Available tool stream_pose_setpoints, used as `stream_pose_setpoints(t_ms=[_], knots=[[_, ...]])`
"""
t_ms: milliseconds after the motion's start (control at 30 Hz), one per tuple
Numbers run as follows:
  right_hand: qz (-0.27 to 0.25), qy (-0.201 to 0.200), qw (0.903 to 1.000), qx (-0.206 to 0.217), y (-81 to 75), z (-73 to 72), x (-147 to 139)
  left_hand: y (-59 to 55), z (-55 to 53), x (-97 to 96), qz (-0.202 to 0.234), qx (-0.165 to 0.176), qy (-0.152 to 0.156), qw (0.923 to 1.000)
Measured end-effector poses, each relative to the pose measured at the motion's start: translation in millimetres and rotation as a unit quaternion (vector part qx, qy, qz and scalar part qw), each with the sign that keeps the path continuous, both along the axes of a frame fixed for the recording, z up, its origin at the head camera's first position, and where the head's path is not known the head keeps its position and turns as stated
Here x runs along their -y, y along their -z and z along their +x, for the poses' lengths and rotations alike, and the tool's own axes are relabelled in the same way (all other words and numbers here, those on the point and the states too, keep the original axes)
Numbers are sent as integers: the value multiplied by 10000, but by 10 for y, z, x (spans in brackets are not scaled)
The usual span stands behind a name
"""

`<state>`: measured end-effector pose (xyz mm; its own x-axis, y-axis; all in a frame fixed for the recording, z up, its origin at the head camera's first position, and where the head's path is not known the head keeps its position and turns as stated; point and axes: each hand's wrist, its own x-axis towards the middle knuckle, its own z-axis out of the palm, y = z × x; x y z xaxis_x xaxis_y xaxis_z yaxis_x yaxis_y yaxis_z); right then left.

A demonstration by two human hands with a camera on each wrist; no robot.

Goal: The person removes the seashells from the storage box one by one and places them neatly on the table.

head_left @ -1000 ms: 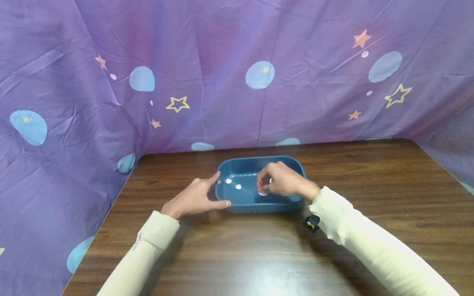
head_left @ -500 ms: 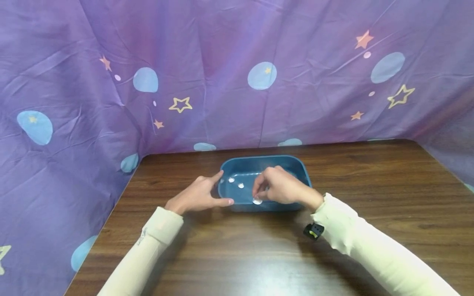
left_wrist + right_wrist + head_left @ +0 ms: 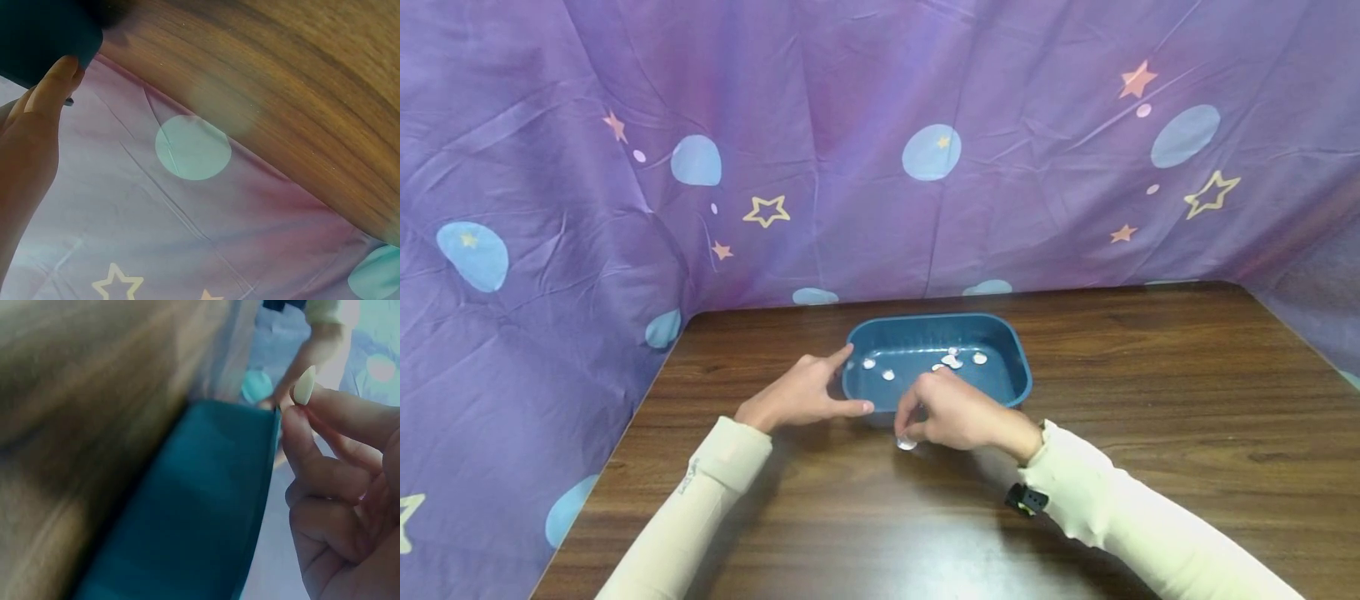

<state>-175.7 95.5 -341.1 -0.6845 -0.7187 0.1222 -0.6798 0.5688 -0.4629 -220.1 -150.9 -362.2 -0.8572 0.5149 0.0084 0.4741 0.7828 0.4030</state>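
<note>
A blue oval-cornered plastic basin [image 3: 925, 333] sits on the table. At its left end my left hand [image 3: 801, 393] rests against the rim, thumb and forefinger spread and fairly straight. Just in front of the near rim, my right hand [image 3: 958, 412] pinches a small, flat white piece [image 3: 907, 444] between thumb and fingertips. In the right wrist view that piece [image 3: 304, 385] looks thin, pale and pointed at one end; its kind is unclear. Inside the basin lie several similar white pieces [image 3: 980, 358], two of them apart on the left [image 3: 888, 375].
The brown wooden table [image 3: 1150, 417] reaches around the basin on all sides. A purple cloth [image 3: 850, 167] with stars and blue ovals hangs behind and at the left. A small black device [image 3: 1027, 499] is at the right cuff.
My right hand has come out of the basin over its near rim, towards me, with a white piece pinched. White pieces it was covering now show. The left hand stays at the rim.
</note>
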Motion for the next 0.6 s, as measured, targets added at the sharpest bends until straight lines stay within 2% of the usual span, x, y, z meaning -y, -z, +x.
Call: stream_pose_setpoints(t_ms=[267, 600], knots=[[270, -210, 9985, -417, 142, 105, 190, -7, -14, 2, -18, 11, 74, 10000], [600, -66, 9946, -845, 297, 142, 341, -12, -10, 6, 45, 11, 82, 10000]])
